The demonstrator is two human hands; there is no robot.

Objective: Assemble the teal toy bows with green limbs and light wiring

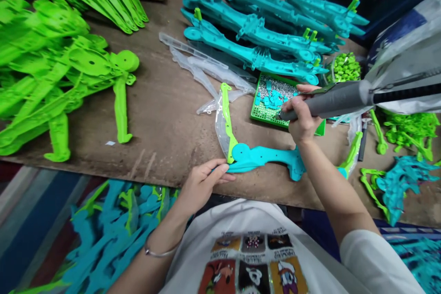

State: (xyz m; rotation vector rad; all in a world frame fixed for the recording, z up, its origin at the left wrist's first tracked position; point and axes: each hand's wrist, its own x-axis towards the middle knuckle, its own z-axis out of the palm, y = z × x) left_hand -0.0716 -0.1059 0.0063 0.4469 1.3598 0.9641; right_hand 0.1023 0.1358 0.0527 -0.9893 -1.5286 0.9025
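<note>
A blue plastic toy bow (257, 156) with lime green limbs lies along the table's near edge. Its left limb (226, 119) carries a clear plastic piece along one side. My left hand (203, 181) grips the bow's left end between thumb and fingers. In my right hand (305, 117) is a grey electric screwdriver (339, 98), its tip pointing down over a green tray (265, 121). Small silver screws (285, 83) and little blue plastic pieces (274, 98) fill part of that tray. My right forearm hides part of the bow's right half.
Stacked blue bow bodies (248, 50) lie at the back. Green parts (37, 69) are heaped at left. Clear plastic pieces (213, 73) lie mid-table. At right are a tub of small green parts (346, 68), a hammer (363, 140) and more loose parts. Assembled pieces (113, 234) sit below the edge.
</note>
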